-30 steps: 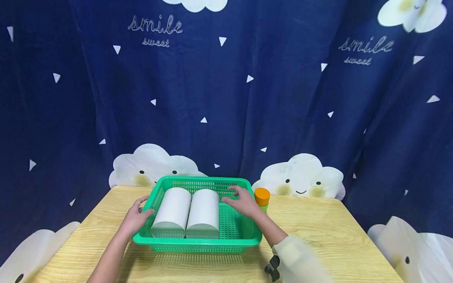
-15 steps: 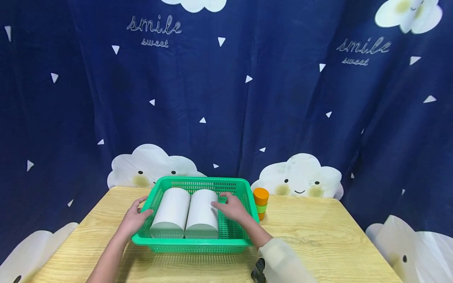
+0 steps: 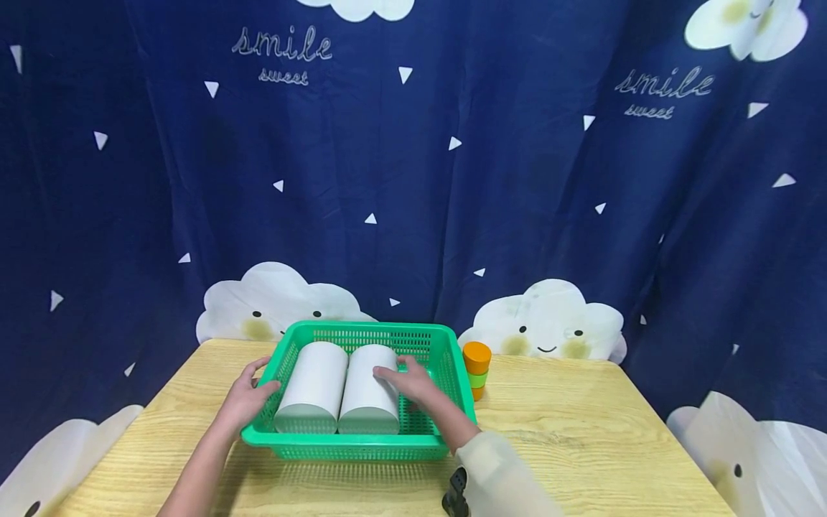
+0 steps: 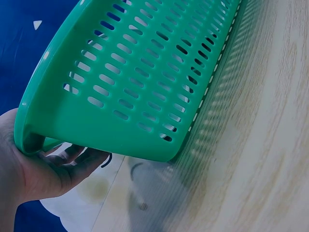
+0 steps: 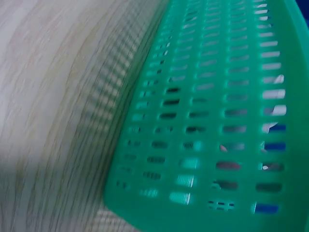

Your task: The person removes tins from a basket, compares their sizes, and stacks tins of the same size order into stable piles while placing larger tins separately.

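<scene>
Head: smooth white cylinders, slotted plastic basket.

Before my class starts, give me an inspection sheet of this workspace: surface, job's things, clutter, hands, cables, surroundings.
Surface: light wood-grain table.
Job's things: green basket on the table; left white cylinder and right white cylinder lie side by side inside.
Clutter: orange-and-green object beyond the basket's right side.
Hands: left hand grips the basket's left rim; right hand is at the right white cylinder, contact unclear.
Cables: nothing seen.
Surroundings: dark blue curtain with clouds, triangles and "smile sweet" lettering.
</scene>
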`<state>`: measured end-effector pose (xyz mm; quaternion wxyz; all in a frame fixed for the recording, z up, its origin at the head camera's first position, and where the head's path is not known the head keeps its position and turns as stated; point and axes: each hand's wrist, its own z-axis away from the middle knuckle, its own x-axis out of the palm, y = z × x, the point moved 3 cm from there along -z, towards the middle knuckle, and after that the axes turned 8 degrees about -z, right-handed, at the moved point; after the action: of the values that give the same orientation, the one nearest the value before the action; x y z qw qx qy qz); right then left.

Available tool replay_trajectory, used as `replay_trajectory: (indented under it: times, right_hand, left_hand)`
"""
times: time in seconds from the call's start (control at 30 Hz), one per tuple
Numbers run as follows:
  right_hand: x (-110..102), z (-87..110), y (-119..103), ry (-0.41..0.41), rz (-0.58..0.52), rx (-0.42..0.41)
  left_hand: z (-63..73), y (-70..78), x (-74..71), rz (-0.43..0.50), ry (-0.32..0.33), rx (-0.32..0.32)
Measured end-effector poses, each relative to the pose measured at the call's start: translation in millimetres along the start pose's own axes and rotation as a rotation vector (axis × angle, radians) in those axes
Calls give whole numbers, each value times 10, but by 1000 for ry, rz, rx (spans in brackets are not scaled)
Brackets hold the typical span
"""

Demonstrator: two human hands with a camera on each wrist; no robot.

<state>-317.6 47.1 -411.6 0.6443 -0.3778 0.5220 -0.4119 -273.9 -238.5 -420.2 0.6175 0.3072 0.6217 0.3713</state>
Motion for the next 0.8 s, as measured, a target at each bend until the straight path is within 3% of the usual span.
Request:
replay_trajectory:
  times: [0.33, 0.8]
  right_hand:
    - [114, -12, 0, 57, -19, 77]
    - [211, -52, 0, 25, -79, 133]
  left_hand:
    - [-18, -2, 17, -1, -6, -3]
    - [-18, -25, 9, 13, -17, -6]
